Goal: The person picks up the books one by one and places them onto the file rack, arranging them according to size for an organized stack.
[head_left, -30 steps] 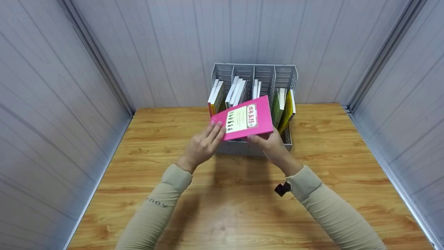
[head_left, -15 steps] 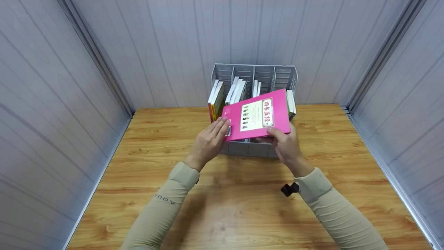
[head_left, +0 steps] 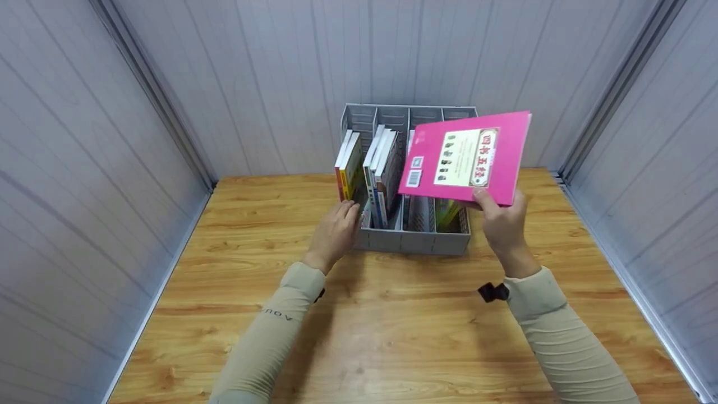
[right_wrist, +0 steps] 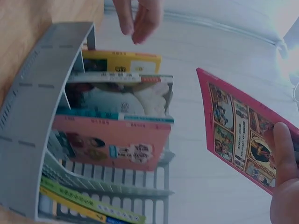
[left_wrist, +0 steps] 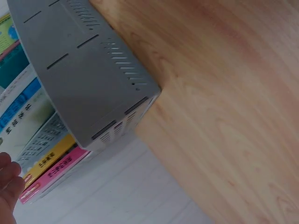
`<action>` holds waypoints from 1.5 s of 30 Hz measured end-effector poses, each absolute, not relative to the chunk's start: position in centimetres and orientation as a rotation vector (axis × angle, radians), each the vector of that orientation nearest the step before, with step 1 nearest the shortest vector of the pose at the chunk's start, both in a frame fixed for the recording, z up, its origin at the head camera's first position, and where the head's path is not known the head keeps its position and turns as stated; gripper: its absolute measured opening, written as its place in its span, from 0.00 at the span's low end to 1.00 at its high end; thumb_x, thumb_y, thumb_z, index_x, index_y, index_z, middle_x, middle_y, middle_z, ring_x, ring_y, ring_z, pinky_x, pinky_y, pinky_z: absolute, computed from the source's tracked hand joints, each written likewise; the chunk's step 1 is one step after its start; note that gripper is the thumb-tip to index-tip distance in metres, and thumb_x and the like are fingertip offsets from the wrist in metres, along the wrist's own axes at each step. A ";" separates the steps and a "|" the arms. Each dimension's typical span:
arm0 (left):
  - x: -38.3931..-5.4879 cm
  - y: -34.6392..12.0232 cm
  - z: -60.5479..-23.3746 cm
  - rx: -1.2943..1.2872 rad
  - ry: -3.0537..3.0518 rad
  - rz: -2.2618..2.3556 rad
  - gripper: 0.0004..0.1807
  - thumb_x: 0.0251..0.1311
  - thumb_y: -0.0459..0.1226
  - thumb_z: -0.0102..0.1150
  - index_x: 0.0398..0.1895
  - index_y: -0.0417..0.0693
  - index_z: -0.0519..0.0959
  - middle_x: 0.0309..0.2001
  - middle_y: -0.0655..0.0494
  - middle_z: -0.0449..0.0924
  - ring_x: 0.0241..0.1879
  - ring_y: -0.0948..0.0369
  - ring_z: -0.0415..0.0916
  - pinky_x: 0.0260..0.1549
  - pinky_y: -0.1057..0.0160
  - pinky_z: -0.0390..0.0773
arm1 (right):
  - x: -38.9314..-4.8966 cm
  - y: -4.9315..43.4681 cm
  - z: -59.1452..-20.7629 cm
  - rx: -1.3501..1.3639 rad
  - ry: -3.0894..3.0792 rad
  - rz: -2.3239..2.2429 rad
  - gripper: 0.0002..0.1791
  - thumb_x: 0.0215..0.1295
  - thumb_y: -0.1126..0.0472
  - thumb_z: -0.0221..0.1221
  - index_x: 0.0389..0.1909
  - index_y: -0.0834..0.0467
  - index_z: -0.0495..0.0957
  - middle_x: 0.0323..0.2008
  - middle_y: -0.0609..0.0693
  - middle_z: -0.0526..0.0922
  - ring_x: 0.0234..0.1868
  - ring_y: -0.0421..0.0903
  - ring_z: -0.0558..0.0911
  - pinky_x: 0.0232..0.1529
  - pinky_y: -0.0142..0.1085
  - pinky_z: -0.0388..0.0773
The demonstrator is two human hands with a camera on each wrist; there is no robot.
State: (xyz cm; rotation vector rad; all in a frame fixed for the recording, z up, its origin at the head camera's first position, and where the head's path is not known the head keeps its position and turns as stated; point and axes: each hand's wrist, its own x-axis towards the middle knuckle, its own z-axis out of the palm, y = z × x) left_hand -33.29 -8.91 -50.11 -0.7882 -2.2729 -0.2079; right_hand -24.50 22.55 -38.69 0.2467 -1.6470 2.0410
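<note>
My right hand grips a bright pink book at its lower right corner, thumb on the cover that faces me. It hangs tilted above the right part of a grey divided file organizer. In the right wrist view, the far cover of this pink book has small framed pictures. My left hand is at the organizer's front left corner, near a yellow book, and holds nothing. In the left wrist view, only some fingertips of the left hand show, slightly bent. Whether they touch the books is unclear.
Several books stand in the second compartment. A light pink book stands farther along in the right wrist view, and green and yellow books lean in the end compartment. Wooden table surrounds the organizer; a panelled wall rises behind.
My left hand has let go of the pink book and stays near the organizer's left corner. My right hand has carried the book rightward and up, uncovering the middle compartments.
</note>
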 end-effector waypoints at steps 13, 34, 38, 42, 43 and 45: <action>-34.1 -9.0 -52.6 -0.786 -2.630 -0.286 0.14 0.80 0.38 0.60 0.53 0.33 0.82 0.46 0.38 0.88 0.48 0.42 0.87 0.52 0.44 0.87 | -25.7 23.2 -40.4 0.257 -1.889 1.430 0.29 0.73 0.74 0.54 0.74 0.73 0.69 0.60 0.69 0.87 0.51 0.46 0.93 0.46 0.22 0.85; -34.6 -8.5 -53.1 -0.772 -2.668 -0.196 0.10 0.73 0.26 0.57 0.44 0.40 0.89 0.38 0.43 0.91 0.38 0.46 0.88 0.41 0.46 0.88 | -30.7 22.2 -46.1 0.158 -2.288 1.236 0.33 0.75 0.68 0.54 0.78 0.75 0.62 0.61 0.77 0.83 0.56 0.72 0.88 0.52 0.64 0.88; -34.6 -8.4 -53.1 -0.770 -2.663 -0.209 0.11 0.73 0.27 0.56 0.42 0.40 0.89 0.38 0.44 0.91 0.38 0.46 0.89 0.41 0.46 0.88 | -31.8 21.8 -46.9 0.160 -2.331 1.180 0.32 0.72 0.69 0.56 0.74 0.77 0.66 0.57 0.79 0.83 0.55 0.73 0.88 0.51 0.66 0.86; -34.6 -8.5 -53.3 -0.780 -2.639 -0.213 0.09 0.73 0.26 0.58 0.40 0.39 0.88 0.37 0.44 0.91 0.37 0.46 0.88 0.40 0.47 0.88 | -32.7 21.4 -47.6 0.155 -2.377 1.133 0.31 0.69 0.69 0.56 0.71 0.75 0.69 0.50 0.80 0.86 0.48 0.75 0.89 0.46 0.68 0.84; -34.6 -8.5 -53.3 -0.781 -2.635 -0.210 0.09 0.72 0.26 0.58 0.40 0.39 0.88 0.37 0.44 0.91 0.37 0.46 0.88 0.40 0.47 0.88 | -33.0 21.3 -47.7 0.153 -2.387 1.127 0.31 0.68 0.69 0.55 0.72 0.74 0.69 0.49 0.80 0.86 0.47 0.75 0.89 0.46 0.68 0.84; -34.6 -8.5 -53.2 -0.786 -2.638 -0.217 0.09 0.73 0.26 0.58 0.41 0.39 0.88 0.37 0.43 0.91 0.37 0.46 0.88 0.40 0.47 0.88 | -33.4 21.2 -47.9 0.137 -2.413 1.118 0.31 0.67 0.68 0.55 0.72 0.73 0.70 0.46 0.79 0.87 0.45 0.75 0.88 0.46 0.68 0.82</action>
